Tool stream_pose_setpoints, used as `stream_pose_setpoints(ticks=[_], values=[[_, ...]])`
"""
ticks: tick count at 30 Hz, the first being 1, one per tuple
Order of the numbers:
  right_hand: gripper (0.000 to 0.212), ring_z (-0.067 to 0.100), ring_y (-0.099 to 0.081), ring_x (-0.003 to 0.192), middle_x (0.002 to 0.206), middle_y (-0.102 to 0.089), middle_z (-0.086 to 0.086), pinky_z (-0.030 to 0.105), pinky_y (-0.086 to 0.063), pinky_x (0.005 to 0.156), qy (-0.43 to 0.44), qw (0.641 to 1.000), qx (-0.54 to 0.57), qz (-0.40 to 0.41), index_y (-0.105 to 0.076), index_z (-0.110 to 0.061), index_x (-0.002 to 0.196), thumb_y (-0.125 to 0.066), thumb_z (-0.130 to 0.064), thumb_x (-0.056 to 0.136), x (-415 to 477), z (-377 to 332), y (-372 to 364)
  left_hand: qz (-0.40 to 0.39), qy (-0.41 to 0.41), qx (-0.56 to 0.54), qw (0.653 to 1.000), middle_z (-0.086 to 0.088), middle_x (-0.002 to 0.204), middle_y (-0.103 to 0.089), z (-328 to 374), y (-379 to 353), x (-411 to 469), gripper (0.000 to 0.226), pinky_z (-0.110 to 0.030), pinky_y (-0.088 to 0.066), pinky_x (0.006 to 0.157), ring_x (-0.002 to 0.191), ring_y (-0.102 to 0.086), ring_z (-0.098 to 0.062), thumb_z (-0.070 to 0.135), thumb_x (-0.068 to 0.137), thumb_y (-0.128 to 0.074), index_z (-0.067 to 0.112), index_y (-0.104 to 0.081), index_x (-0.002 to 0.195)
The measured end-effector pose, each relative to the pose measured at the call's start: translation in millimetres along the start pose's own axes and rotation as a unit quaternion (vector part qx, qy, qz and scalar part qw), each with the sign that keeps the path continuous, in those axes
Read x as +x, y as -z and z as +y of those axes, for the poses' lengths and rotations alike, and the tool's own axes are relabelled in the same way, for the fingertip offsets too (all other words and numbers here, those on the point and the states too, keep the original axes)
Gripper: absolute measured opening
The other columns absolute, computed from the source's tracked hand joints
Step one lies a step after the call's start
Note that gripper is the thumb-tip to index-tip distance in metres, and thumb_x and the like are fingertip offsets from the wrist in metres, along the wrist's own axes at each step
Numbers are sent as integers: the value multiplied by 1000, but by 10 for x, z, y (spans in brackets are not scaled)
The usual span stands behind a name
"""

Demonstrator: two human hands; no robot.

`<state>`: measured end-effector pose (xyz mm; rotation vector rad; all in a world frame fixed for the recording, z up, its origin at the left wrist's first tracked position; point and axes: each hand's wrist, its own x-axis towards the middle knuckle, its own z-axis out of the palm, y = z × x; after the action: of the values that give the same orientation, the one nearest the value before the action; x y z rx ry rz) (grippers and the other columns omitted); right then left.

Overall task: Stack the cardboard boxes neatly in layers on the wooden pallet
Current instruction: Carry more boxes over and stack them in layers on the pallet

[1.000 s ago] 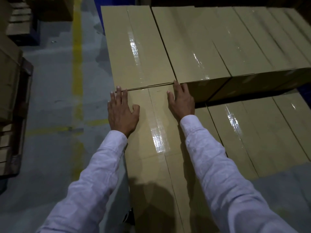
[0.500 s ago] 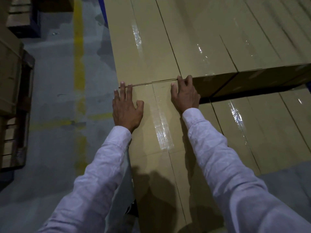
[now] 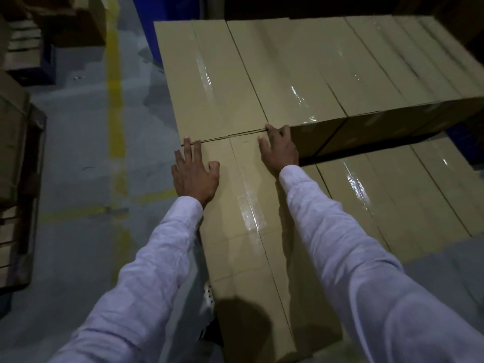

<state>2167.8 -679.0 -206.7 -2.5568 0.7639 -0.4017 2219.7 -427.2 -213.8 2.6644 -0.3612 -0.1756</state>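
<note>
Grey concrete floor [image 3: 78, 153] with a worn yellow line [image 3: 115, 87] runs along the left of the stack, and at the far left edge some dim cardboard [image 3: 13, 142] sits on a dark frame, too murky to make out further.

Head view: both arms reach forward in pale sleeves [image 3: 340, 231]. The left hand [image 3: 195, 174] lies flat on the top of the near box [image 3: 248, 231], close to its far left corner, with fingers straight and spread. The right hand [image 3: 279, 150] lies flat near the far right corner, its fingertips up against the seam where this box meets the back row [image 3: 288, 74]. Neither grip is closed round anything. Both are open palms pressing on the cardboard.

The near box sits on the upper level, its top flush with the taped boxes behind it, and only a thin line shows between them. It looks all but seated, with the hands apparently nudging it tight against its neighbour.

As for progress, the lower layer [image 3: 392, 192] appears complete. The back row of the upper level is filled across. The front row has just this one box at its left end, so the bare tops to the right are yet to be covered. The wooden pallet itself is hidden beneath the boxes.
</note>
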Motion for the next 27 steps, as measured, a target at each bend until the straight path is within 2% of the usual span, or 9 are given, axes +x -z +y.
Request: stream_pose_setpoints(ticks=[5,9,11,13,14,16,20,24,27], values=[[41,21,-63,115,138,-52,4,36,-53,102,-33,993,98,58,-65,-31,141,-63,-41,101,-51,94,390,-15,-17,32,999,1,180,-3,-68,58,64,77,-64,-16,128,165,-3,-34,57,99,-30,28,-17,170],[35,14,-67,98,132,-55,3,38,-59,95,-14,989,128,67,-71,-29,135,-66,-36,101,-464,304,781,-15,-24,61,998,-1,180,0,-18,85,30,74,-65,-8,129,165,6,-34,53,102,-27,27,-14,170],[30,12,-68,95,130,-56,1,29,-59,91,-10,988,140,60,-74,-31,131,-68,-33,102,-835,414,985,-8,-36,70,997,-3,180,1,127,125,-92,75,-66,-7,129,164,7,-35,50,102,-30,26,-11,171],[26,10,-67,95,126,-58,1,11,-49,86,-13,988,141,69,-77,-29,127,-71,-29,102,-1257,589,1181,3,-59,57,997,-5,179,-5,370,158,-353,75,-65,-10,129,164,3,-37,47,103,-38,24,-14,170],[25,9,-66,96,124,-58,1,8,-45,84,-18,987,140,71,-78,-29,125,-71,-28,101,-1480,699,1277,6,-76,45,996,-5,179,-9,517,160,-542,74,-64,-10,129,164,2,-37,46,104,-42,23,-16,170],[24,11,-65,98,123,-57,-1,15,-47,85,-34,987,139,66,-78,-31,124,-71,-30,101,-1938,966,1446,-2,-123,29,992,-6,178,-14,819,90,-1000,71,-61,-10,130,164,-1,-37,46,106,-42,21,-19,169],[24,16,-66,103,123,-56,-1,31,-55,92,-74,983,151,76,-79,-33,122,-73,-28,100,-2786,1633,1832,-32,-270,43,961,-10,173,-31,1476,-227,-1969,73,-57,-20,128,162,-14,-38,52,100,-30,18,-34,165],[24,16,-66,101,122,-58,-3,30,-55,93,-113,971,175,117,-79,-33,122,-74,-27,100,-3590,2247,2343,-73,-352,-10,933,-4,168,-40,2133,-582,-2914,64,-55,-24,127,161,-19,-34,49,100,-42,23,-47,158],[25,10,-67,98,119,-61,-2,25,-54,97,-153,957,199,148,-80,-30,122,-77,-23,98,-4338,2638,2737,-134,-400,-103,901,-2,150,-61,2620,-827,-3660,53,-45,-34,120,149,-41,-33,45,99,-50,24,-61,147]])
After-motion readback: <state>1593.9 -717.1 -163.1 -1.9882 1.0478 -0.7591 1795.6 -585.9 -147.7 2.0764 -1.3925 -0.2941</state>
